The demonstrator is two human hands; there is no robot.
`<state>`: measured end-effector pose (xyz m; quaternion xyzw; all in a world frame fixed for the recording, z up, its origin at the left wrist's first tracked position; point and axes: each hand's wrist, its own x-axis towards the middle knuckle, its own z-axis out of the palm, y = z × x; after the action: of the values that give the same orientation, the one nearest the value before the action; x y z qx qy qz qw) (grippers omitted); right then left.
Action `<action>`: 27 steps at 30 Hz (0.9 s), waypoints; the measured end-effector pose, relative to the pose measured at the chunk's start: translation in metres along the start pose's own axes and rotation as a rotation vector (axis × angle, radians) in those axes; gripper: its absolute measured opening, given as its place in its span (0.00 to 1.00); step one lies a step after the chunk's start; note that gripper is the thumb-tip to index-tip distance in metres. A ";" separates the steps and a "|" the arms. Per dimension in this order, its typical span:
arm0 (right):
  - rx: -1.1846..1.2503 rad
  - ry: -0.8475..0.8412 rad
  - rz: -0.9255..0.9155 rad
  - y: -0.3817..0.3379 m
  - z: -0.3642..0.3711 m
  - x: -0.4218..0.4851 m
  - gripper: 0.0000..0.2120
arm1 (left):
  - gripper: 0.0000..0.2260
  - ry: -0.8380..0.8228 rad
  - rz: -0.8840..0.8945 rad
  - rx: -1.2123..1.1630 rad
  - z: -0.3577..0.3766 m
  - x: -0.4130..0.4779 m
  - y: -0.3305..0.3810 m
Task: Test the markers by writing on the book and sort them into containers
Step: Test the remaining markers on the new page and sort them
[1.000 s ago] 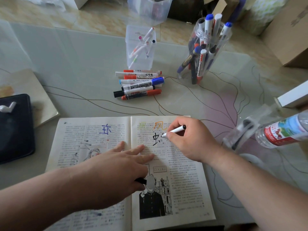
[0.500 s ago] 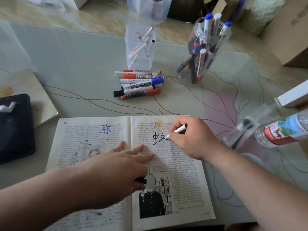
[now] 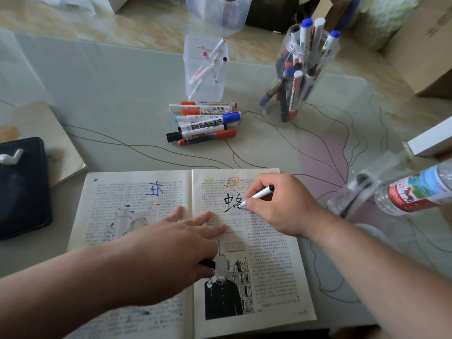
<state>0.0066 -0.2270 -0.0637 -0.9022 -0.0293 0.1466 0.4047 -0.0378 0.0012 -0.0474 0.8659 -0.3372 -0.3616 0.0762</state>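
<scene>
Gripping what, the right hand (image 3: 281,204)?

— A slim white marker (image 3: 259,195), pinched in curled fingers, tip down on the right page of the open book (image 3: 269,265) beside a black character.

And the left hand (image 3: 171,243)?

— Fingers straight, pressing flat across the fold of the book. A small black piece (image 3: 206,263) pokes out at its thumb side. Probably the cap, but I cannot tell whether the thumb grips it.

How does the marker lie?

— Tilted, with the tip near and left and the black tail far and right, pointing roughly toward the round jar (image 3: 303,77).

So where would it go?

— Both containers stand far from the hands, past the loose markers (image 3: 203,123) lying on the table. The square tub (image 3: 205,79) is far and a little left of the writing hand, and it holds slim markers like this one. The jar is far and slightly right, full of thick ones. By shape I would guess the tub.

Which hand is nearer?

— The right, which already has the marker. First, though, the tip has to meet that black piece, which lies near and left of it.
</scene>
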 end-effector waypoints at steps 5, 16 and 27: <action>-0.010 -0.030 -0.006 -0.002 0.000 -0.002 0.07 | 0.14 0.010 0.005 0.001 0.002 0.000 -0.001; -0.026 0.016 0.009 -0.002 -0.002 -0.001 0.06 | 0.13 0.022 0.017 -0.005 0.004 0.000 -0.002; 0.180 -0.042 0.068 -0.024 -0.016 -0.007 0.05 | 0.12 0.422 -0.024 -0.260 -0.003 -0.004 -0.006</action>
<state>0.0056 -0.2234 -0.0341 -0.8594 0.0063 0.1812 0.4780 -0.0349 0.0084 -0.0450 0.9092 -0.2541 -0.2139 0.2511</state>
